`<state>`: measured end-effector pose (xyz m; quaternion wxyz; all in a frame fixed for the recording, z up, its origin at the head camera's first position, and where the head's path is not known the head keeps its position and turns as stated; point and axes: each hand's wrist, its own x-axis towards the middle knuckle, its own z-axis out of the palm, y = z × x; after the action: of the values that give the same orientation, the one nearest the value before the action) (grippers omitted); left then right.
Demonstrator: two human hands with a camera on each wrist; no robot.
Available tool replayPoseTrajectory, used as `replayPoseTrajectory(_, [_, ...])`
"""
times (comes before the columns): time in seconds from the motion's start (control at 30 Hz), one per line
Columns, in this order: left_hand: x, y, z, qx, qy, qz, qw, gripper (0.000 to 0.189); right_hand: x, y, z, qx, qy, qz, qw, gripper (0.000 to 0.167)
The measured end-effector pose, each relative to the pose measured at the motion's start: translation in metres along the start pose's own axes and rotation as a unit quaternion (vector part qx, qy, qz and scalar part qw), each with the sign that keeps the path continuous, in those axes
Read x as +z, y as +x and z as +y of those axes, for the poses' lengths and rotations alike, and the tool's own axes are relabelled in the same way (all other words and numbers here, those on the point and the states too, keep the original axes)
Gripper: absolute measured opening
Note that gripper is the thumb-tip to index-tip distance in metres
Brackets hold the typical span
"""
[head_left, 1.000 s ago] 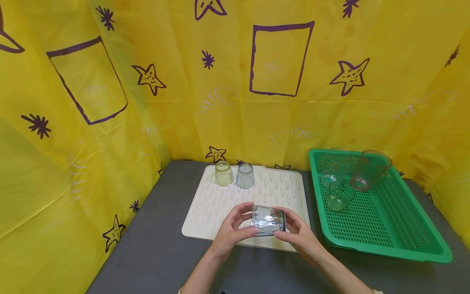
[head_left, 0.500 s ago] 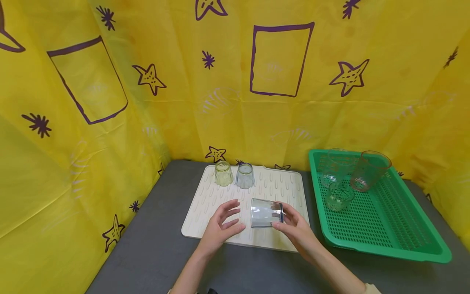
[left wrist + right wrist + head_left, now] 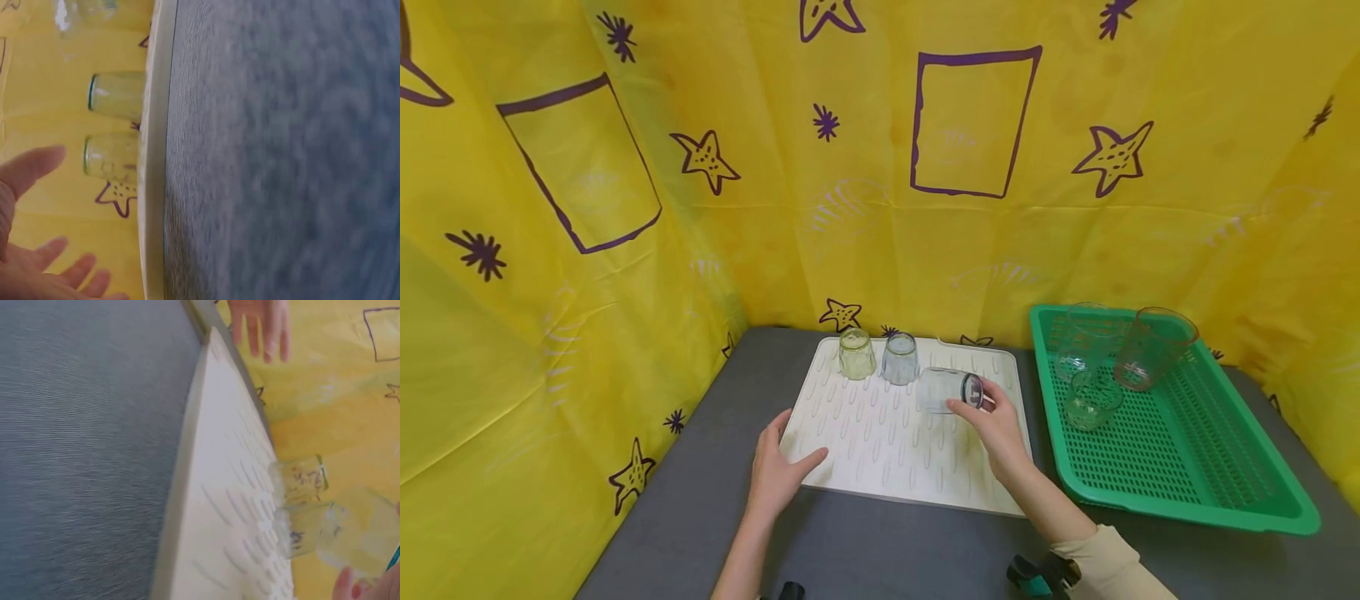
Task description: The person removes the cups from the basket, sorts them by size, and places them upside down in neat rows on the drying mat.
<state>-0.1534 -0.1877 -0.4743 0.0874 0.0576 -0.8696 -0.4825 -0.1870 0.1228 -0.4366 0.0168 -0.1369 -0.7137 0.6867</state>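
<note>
— "Above a white ribbed mat (image 3: 880,458), a person's right hand (image 3: 996,429) grips a clear glass (image 3: 938,390) by its base end, thumb on the near side. The glass is tipped sideways, mouth turned toward the left hand's side."

— "And the left hand (image 3: 777,467)?"

— "Relaxed and spread at the mat's near left corner, thumb reaching inward across the edge. Whether it touches the mat, I can't tell."

— "Any neighbours to bump?"

— "Just left of the right hand, past the mouth of the held glass, a bluish glass (image 3: 900,360) stands upside down, with a yellowish glass (image 3: 856,357) upturned beside it. I can't tell whether the held glass touches the bluish one."

— "Elbow room?"

— "Between the hands, ribbed surface runs to the mat's near edge. Right of the right hand come the mat's right edge, a narrow strip of dark tabletop (image 3: 700,500), then the raised rim of a green basket (image 3: 1187,512), three glasses grouped toward its far left. Ahead of both hands, a yellow curtain (image 3: 760,250) hangs behind the mat's far edge."
</note>
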Motion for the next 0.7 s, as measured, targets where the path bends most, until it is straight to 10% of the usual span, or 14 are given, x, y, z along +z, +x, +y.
replayPoseTrajectory(0.7, [-0.01,-0.001,-0.013,-0.018,0.071,-0.08,0.9941,0.093,0.029,0.078,0.001,-0.09,-0.187,0.109,0.9721,0.07])
